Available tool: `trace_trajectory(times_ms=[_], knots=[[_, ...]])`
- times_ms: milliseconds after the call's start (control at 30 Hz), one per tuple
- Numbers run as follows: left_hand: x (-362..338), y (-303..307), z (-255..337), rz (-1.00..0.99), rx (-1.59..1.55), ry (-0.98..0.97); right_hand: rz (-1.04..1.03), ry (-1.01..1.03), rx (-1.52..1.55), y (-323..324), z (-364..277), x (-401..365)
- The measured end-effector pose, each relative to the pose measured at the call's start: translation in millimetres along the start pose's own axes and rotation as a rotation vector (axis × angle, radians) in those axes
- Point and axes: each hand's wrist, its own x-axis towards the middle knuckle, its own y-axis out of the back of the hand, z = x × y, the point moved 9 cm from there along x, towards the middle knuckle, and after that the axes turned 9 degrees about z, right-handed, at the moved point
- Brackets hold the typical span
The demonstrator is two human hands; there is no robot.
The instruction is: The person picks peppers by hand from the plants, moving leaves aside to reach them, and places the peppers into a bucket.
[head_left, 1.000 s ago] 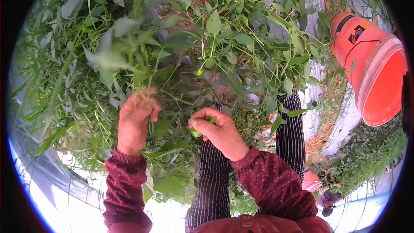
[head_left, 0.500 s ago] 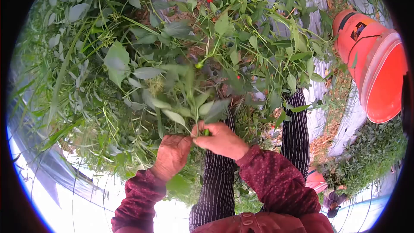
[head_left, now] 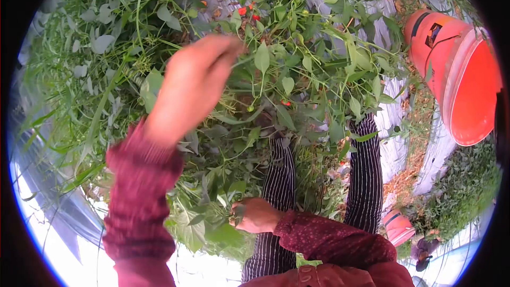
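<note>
My left hand [head_left: 191,87] is reached forward over the foliage, its fingers smeared by motion near the upper leaves. Lower down, by my striped trouser leg, my right hand [head_left: 256,216] is closed, with a leafy sprig [head_left: 239,212] at its fingertips. Whether a small fruit is also inside that hand is hidden. Around both hands grow dense pepper plants [head_left: 262,58]. Small red peppers [head_left: 243,10] hang toward the top, another red pepper [head_left: 286,102] sits mid-view, and a small green pepper [head_left: 250,108] is to its left.
A large orange-red bucket [head_left: 433,48] lies tilted at the right, its mouth facing down and right. A smaller red bucket [head_left: 397,227] stands lower right beside another person's dark shape [head_left: 424,250]. Pale plastic sheeting [head_left: 390,106] covers the ground between rows.
My hands were together on a leafy sprig with a small green pepper by the right fingers. Since then my left hand has swung up and forward; my right hand has dropped lower.
</note>
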Motion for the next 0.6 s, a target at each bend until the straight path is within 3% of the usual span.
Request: trace_trajectory(times_ms=[33,100,133,200,233,300,367,400,467,533,600], knots=[[19.1,-26.0,-9.2,-0.011,0.185,-0.167,-0.022,-0.019,0.002,-0.6,-1.4,1.6],[30.4,-90.5,-36.4,-0.265,0.374,-0.259,-0.034,-0.054,0.019,4.8,-5.9,4.1],[22.5,-121.0,-51.6,-0.544,0.539,-0.256,-0.066,-0.088,0.048,9.6,-6.8,5.8],[-6.7,-138.7,-80.1,-0.781,0.494,-0.036,-0.088,-0.135,0.083,12.3,-5.6,5.0],[-13.5,-136.4,-82.4,-0.79,0.491,-0.039,-0.089,-0.16,0.102,12.2,-3.5,4.4],[-20.0,-112.7,-97.0,-0.622,0.371,0.112,-0.093,-0.189,0.138,11.2,-2.4,2.3],[-18.7,-70.2,-101.6,-0.522,0.664,0.233,-0.188,-0.176,0.083,5.3,-1.6,2.4],[-20.1,-53.0,-114.3,-0.321,0.613,0.019,-0.187,-0.174,0.087,4.5,-1.9,2.9],[-20.1,-3.6,-69.7,0.098,0.52,-0.19,-0.21,-0.198,0.119,1.4,0.0,2.4],[-45.7,3.3,-27.8,0.01,0.232,-0.278,-0.181,-0.201,0.153,-4.9,0.9,0.5],[-84.9,-46.5,37.7,-0.373,0.204,-0.589,-0.167,-0.196,0.178,-4.2,-2.7,1.2]])
